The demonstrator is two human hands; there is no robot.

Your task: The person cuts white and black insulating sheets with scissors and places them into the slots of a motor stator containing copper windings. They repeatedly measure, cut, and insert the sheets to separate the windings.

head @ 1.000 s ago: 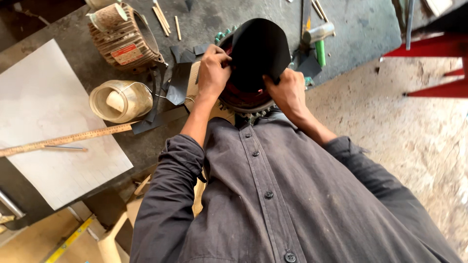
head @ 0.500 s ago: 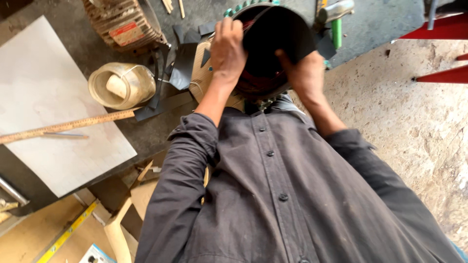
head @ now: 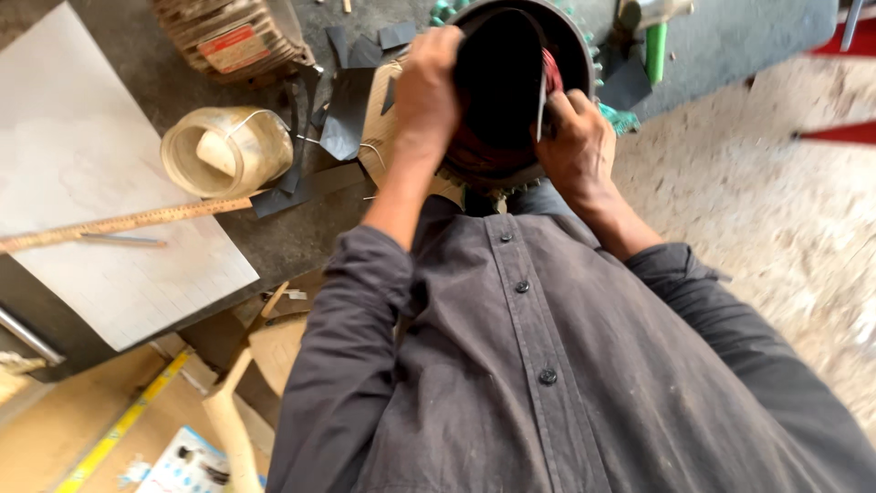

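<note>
Stator drawn nearer desk's near edge; gripped by both hands at rim. Prob. heavy, rigid; windings fragile.

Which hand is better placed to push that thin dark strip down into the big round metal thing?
Probably the right hand: it already pinches the thin dark strip at the inner edge of the round stator. The left hand grips the opposite rim, steadying it.

Dark round housing, red windings
</note>
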